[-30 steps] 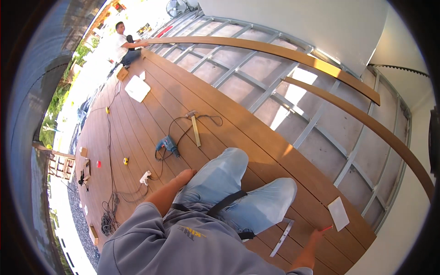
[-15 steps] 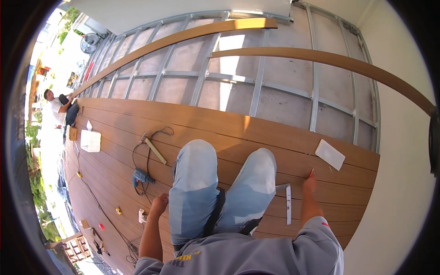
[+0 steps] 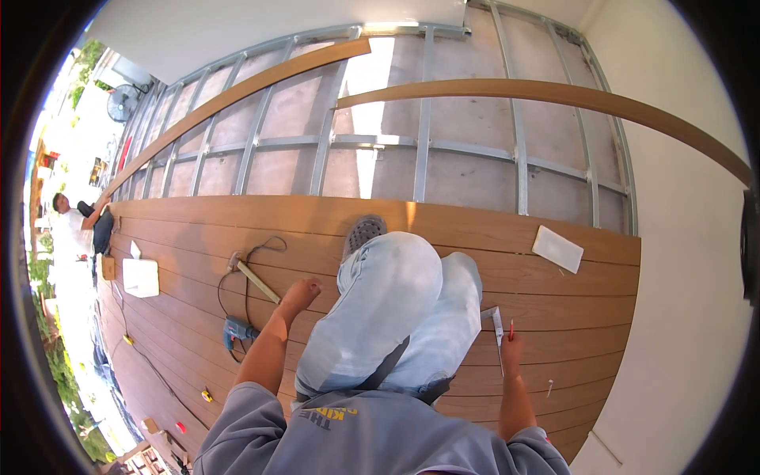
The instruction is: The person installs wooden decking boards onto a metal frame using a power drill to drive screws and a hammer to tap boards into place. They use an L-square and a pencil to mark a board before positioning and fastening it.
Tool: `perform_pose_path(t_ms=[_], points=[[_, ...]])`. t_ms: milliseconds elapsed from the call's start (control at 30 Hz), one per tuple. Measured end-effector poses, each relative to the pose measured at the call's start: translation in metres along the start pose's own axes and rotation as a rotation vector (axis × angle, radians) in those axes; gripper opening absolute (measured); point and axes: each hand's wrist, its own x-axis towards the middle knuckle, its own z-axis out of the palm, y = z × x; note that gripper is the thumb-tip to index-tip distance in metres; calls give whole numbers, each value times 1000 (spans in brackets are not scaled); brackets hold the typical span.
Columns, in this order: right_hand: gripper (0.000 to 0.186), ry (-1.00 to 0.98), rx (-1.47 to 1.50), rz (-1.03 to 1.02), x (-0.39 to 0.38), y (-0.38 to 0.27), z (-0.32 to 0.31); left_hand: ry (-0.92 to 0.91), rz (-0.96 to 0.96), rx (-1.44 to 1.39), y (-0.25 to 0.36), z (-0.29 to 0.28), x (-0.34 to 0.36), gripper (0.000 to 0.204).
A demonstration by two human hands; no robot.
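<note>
- Drawing back from the white rectangular piece (image 3: 558,249), the right hand (image 3: 512,354) now sits beside the metal square (image 3: 497,315); this brings pencil and square together.
- Right fingers closed round a red pencil (image 3: 511,326); whether they also touch the square, cannot tell.
- Left hand (image 3: 301,294) has come forward near the hammer (image 3: 259,282); looks curled, but how tightly, or on what, cannot tell. Hands well apart.
- Legs shifted: a grey clog (image 3: 364,232) now shows ahead of the jeans (image 3: 388,309).
- Long board (image 3: 273,78), held by a co-worker (image 3: 75,229), has moved leftward.
- Square: L-shaped, silvery, on brown decking (image 3: 586,317), right of the knees.
</note>
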Motion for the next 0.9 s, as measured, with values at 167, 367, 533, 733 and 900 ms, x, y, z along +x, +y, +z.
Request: perform_pose_path(t_ms=[167, 367, 533, 733, 900], points=[[20, 63, 47, 93, -29, 2, 7, -75, 108, -27, 38, -34, 74, 33], [19, 171, 194, 133, -9, -35, 21, -133, 294, 44, 20, -66, 136, 33], [16, 194, 383, 210, 8, -62, 54, -183, 239, 45, 0, -94, 195, 32], [25, 281, 124, 181, 10, -160, 80, -217, 196, 50, -31, -123, 241, 31], [27, 355, 108, 233, 3, -175, 71, -235, 295, 95, -19, -119, 277, 28]])
